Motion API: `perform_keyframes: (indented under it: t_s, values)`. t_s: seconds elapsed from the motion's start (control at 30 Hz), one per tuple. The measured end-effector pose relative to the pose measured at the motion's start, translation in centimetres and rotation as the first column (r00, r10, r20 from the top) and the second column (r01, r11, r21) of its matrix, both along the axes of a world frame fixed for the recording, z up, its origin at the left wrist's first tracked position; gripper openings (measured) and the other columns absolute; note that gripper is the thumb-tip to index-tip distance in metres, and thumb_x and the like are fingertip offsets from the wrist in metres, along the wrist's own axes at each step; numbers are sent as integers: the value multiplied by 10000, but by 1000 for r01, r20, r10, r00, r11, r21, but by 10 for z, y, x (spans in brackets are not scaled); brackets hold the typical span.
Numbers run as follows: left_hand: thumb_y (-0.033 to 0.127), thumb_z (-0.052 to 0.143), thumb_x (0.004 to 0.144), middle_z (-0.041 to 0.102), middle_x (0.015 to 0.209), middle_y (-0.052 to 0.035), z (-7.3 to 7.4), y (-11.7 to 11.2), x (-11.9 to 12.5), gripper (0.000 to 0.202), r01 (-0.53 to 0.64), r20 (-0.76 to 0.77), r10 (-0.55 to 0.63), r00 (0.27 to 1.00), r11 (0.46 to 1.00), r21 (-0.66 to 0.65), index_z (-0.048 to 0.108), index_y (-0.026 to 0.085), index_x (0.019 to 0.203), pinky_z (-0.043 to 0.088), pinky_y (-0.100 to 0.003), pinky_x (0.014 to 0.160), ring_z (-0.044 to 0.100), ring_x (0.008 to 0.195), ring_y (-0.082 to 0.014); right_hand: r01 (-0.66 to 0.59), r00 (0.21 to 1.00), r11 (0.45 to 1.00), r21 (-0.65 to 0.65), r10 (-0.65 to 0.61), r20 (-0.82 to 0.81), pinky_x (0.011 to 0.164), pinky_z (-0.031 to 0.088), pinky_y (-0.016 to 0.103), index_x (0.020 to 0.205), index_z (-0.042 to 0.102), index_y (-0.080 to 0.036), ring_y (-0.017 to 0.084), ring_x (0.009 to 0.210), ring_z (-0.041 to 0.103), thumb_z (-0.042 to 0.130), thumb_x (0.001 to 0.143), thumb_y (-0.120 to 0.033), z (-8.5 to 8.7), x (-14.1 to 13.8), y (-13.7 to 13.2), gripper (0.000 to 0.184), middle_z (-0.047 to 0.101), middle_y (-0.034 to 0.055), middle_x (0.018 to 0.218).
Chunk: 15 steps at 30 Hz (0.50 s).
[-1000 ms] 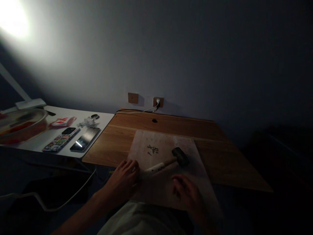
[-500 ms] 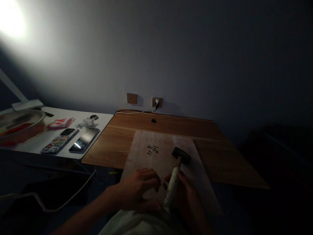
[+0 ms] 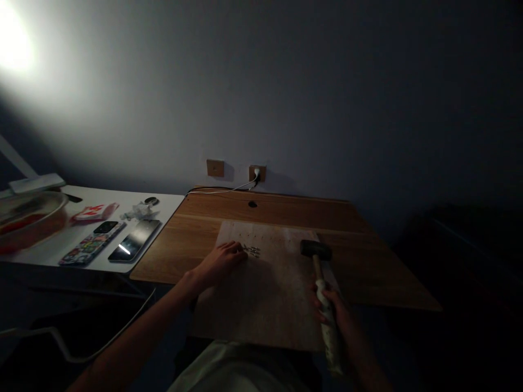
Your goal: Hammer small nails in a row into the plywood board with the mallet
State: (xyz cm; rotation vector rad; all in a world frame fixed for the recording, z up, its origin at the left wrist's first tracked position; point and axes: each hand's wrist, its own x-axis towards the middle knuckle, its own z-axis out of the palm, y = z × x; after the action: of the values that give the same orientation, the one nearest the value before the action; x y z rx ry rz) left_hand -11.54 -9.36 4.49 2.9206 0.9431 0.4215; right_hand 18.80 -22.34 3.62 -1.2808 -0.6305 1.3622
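My right hand (image 3: 330,307) is wrapped round the pale handle of a hammer (image 3: 321,272). Its black head hangs over the right edge of a pale wooden board (image 3: 269,294) that lies on a brown wooden desk (image 3: 196,239). My left hand (image 3: 223,261) reaches onto the board, fingers bent, with the fingertips at a small pile of nails (image 3: 252,250). In the dim light I cannot make out whether a nail is pinched.
A white table (image 3: 53,245) stands to the left with two phones (image 3: 134,239), a red packet (image 3: 93,211), crumpled paper and a bowl (image 3: 24,215). Wall sockets with a white cable (image 3: 229,188) sit behind the desk. The room is dark to the right.
My right hand has lifted the hammer by its handle and swung it to the right side of the board. My left hand has moved forward to the nails.
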Motion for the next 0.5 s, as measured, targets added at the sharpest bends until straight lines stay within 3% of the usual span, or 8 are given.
perform_keyframes:
  t_s: [0.1, 0.33, 0.43, 0.5]
  values:
    - [178, 463, 988, 613, 1009, -71, -1, 3, 0, 196, 6, 4, -6, 1000, 1000, 5, 650, 185, 1049, 471, -294, 821, 582, 901, -178, 86, 990, 995, -58, -79, 115, 352, 324, 186, 847, 650, -201, 77, 350, 443, 687, 618, -435, 0, 1, -3, 330, 564, -53, 498]
    - [130, 494, 957, 629, 1002, -102, -2, 3, 0, 193, 58, -110, -41, 993, 985, 164, 637, 153, 1086, 469, -375, 897, 589, 952, -208, 74, 972, 996, -49, -61, 227, 364, 362, 214, 907, 655, -200, 104, 380, 493, 630, 701, -457, -14, 4, -9, 330, 591, -43, 540]
    - [175, 481, 978, 610, 1165, -115, -2, 3, 8, 187, 15, -24, -12, 1000, 995, 102, 617, 172, 1106, 471, -406, 949, 577, 1073, -222, 75, 969, 996, -56, -60, 240, 379, 381, 215, 873, 653, -198, 103, 393, 509, 627, 711, -468, -13, 1, -11, 315, 586, -44, 538]
    - [206, 431, 1003, 523, 1360, -140, -6, 7, 15, 207, -39, 79, 39, 996, 999, 7, 596, 167, 1122, 463, -416, 1006, 531, 1214, -229, 87, 974, 993, -82, -68, 214, 370, 375, 216, 850, 648, -196, 102, 378, 500, 631, 685, -466, -11, 0, -11, 317, 563, -51, 511]
